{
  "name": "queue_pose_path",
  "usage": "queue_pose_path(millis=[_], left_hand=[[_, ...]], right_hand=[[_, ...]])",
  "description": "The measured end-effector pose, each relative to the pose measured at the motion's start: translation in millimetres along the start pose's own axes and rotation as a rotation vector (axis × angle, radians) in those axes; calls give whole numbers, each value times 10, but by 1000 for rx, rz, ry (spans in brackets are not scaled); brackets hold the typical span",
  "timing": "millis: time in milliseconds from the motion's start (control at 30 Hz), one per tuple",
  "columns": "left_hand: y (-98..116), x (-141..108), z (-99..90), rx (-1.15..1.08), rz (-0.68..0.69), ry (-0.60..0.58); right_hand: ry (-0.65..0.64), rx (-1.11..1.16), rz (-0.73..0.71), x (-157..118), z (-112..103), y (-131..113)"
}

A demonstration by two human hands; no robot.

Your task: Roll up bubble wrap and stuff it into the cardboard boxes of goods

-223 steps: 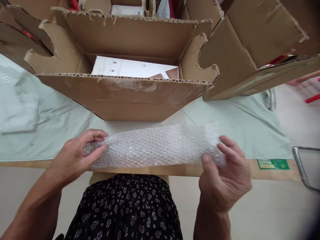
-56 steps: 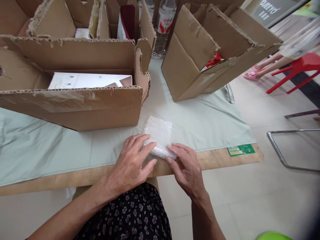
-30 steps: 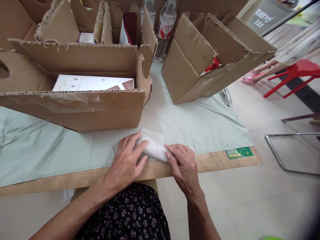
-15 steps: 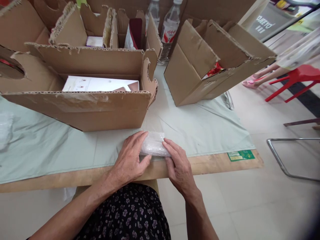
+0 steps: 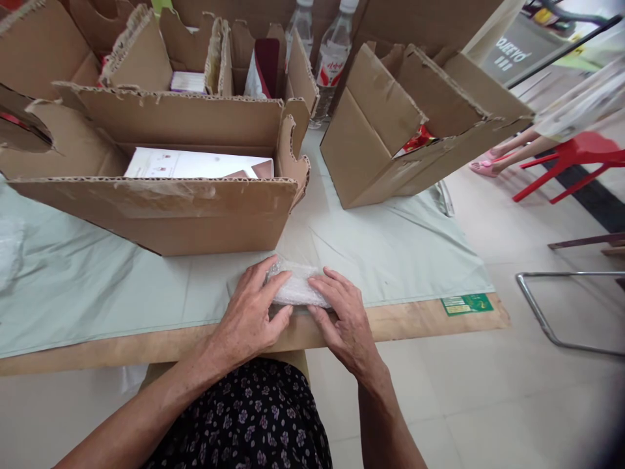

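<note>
A bubble-wrap bundle lies near the front edge of the cloth-covered table, in the middle of the head view. What is inside the wrap cannot be made out. My left hand grips its left end, thumb on the near side and fingers over the top. On the right end my right hand is closed in much the same way, its fingertips pressing on the plastic. Just beyond stands a cardboard box with a white carton in it.
Further cardboard dividers stand at the back left, near plastic bottles. Another cardboard box leans at the right, holding a red packet. More bubble wrap lies at the far left. Beyond the table are a red stool and a person's legs.
My right fingers have slid left over the bundle. My left fingers have shifted slightly, and some of the wrap now shows above them at the bundle's left end.
</note>
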State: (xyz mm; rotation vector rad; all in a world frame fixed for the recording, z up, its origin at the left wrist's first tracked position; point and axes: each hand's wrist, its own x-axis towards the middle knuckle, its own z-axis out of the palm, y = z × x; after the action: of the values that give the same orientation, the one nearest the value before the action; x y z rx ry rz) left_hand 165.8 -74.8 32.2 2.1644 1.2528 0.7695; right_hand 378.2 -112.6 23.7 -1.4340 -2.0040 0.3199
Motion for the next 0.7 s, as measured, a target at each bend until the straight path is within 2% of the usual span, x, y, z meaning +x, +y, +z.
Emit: queue_pose_path(millis=[100, 233, 300, 367, 433, 467, 600, 700], left_hand=[[50, -67, -58, -95, -70, 46], [109, -227, -126, -403, -310, 186], [136, -288, -160, -654, -448, 143], [171, -306, -186, -917, -551, -6], [208, -283, -201, -1121, -589, -128], [224, -263, -205, -1193, -590, -145], [238, -198, -216, -1333, -608, -70], [216, -202, -227, -1374, -636, -35]], right_hand=[[24, 42, 19, 9, -42, -35], [129, 60, 76, -15, -75, -82], [190, 66, 113, -32, -80, -132], [223, 82, 127, -39, -80, -213], [207, 114, 102, -32, -74, -311], [184, 137, 80, -25, -68, -358], [105, 195, 37, -14, -31, -455], [133, 229, 123, -50, -8, -426]])
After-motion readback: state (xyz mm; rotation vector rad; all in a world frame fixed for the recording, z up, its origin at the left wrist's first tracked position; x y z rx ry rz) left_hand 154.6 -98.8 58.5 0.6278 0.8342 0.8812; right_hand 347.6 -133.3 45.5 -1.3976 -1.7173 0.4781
